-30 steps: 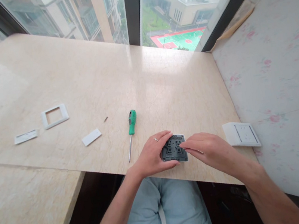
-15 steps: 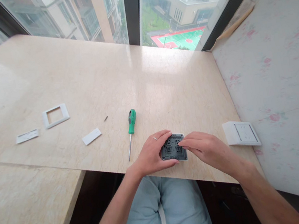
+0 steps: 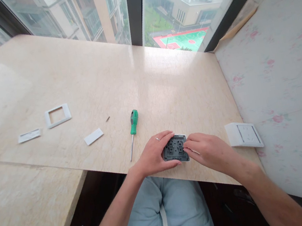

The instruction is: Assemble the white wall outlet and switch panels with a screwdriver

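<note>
My left hand [image 3: 157, 152] grips a square wall switch body [image 3: 175, 149] from its left side, thumb along the near edge and fingers at the far edge. The body's dark grey inner face points up, with two black mechanisms side by side and a pale rim. My right hand [image 3: 204, 148] is closed, its fingertips pinched at the body's right edge beside the right mechanism; whether a small part sits between them is hidden. A green-handled screwdriver [image 3: 134, 122] lies left of my hands, shaft toward me.
Farther left lie a white rocker cover [image 3: 94, 136], a small pin-like piece [image 3: 107, 119], a white frame [image 3: 57, 115] and another white cover [image 3: 29, 135]. A white socket box [image 3: 244, 135] stands against the wall at right. The marble-look counter [image 3: 90, 73] ends just before my lap.
My right fingertips have shifted slightly right and down, from over the right mechanism to the switch body's right edge. My left hand keeps its hold.
</note>
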### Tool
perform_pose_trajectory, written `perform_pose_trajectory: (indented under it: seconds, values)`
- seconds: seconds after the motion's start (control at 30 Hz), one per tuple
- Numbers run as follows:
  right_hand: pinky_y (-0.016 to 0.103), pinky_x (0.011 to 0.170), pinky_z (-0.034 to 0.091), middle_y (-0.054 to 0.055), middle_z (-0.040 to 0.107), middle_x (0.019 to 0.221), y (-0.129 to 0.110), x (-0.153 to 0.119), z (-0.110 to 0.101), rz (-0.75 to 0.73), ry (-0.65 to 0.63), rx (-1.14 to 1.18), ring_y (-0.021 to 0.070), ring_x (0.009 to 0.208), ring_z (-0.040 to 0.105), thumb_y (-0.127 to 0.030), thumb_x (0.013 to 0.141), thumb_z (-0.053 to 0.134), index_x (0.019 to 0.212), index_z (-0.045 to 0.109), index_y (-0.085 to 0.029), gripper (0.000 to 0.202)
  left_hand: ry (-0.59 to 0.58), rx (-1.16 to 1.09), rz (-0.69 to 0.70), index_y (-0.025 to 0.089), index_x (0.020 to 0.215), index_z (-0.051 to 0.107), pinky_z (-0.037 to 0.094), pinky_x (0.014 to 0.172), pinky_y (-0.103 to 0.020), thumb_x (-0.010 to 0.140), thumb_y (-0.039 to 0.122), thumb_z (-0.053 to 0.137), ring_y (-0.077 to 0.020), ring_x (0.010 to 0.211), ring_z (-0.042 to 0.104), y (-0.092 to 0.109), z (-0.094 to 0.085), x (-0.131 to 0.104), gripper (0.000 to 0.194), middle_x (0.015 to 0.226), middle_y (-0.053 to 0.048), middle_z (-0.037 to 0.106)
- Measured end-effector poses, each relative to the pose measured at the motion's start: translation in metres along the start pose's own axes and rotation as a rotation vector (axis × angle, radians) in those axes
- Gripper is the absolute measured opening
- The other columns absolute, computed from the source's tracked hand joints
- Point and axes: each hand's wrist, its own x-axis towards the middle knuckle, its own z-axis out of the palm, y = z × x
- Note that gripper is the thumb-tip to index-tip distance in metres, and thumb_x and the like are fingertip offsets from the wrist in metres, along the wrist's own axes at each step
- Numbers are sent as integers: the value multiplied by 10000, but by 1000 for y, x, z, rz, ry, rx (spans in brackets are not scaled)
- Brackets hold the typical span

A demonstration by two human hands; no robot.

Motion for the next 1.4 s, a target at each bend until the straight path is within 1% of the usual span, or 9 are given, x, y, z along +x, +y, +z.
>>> perform_pose_trajectory:
  seconds: [0.1,0.2,0.4,0.6,0.87,1.07,1.23,1.3,1.4]
  values:
    - [310,555,329,24,640,688,-4,5,-3,-20,-39,-99,180,618,604,-99,900,618,724,624,-183,194,5,1,2,227,1478,446,395,1162,-512,749,512,817,-342,1391,485,1,0,0,866,1507,-152,508]
    - [322,528,276,30,646,678,-5,7,-3,-36,-65,-147,186,591,599,-93,897,615,730,609,-182,190,12,-5,-1,207,1465,458,396,1166,-507,745,500,823,-337,1386,490,1,0,0,859,1497,-160,517]
    - [319,512,240,26,636,684,-2,6,-1,-76,-71,-179,182,589,584,-71,907,593,751,577,-189,196,12,-28,-14,228,1476,444,400,1166,-525,749,500,813,-344,1394,484,2,0,0,860,1500,-153,514]
    - [319,521,276,24,623,709,-2,3,1,-112,-55,-237,188,627,591,-31,891,589,769,554,-199,210,19,-27,-4,214,1470,449,407,1165,-531,745,496,818,-343,1390,490,1,1,1,861,1497,-157,516]
    - [322,523,291,29,614,713,-4,0,-5,-157,-52,-250,191,617,569,64,821,541,765,537,-197,267,15,-22,-1,217,1467,451,398,1169,-522,749,514,816,-340,1391,490,2,0,1,858,1492,-161,524]
    - [317,570,353,33,617,777,0,-7,2,-117,-55,-199,203,696,586,26,883,507,823,541,-198,235,3,-28,1,204,1459,455,403,1160,-529,744,524,822,-351,1382,492,1,-1,2,865,1481,-175,523]
    - [313,568,362,40,622,789,0,-13,11,-97,31,-223,208,717,602,-65,961,503,881,570,-177,153,1,-42,5,207,1450,459,407,1153,-534,730,548,834,-352,1380,492,0,-1,3,880,1467,-179,529]
    - [311,559,354,36,614,767,-2,-15,14,-102,56,-250,205,699,598,-85,981,481,861,571,-178,176,3,-40,8,208,1444,463,408,1151,-535,728,548,836,-352,1375,497,-1,-1,3,876,1464,-178,531]
    - [312,545,332,33,611,735,-4,-15,16,-104,78,-276,199,664,593,-63,979,452,824,573,-178,228,11,-38,9,220,1438,466,413,1145,-537,726,545,836,-352,1366,505,-1,0,3,865,1461,-169,535]
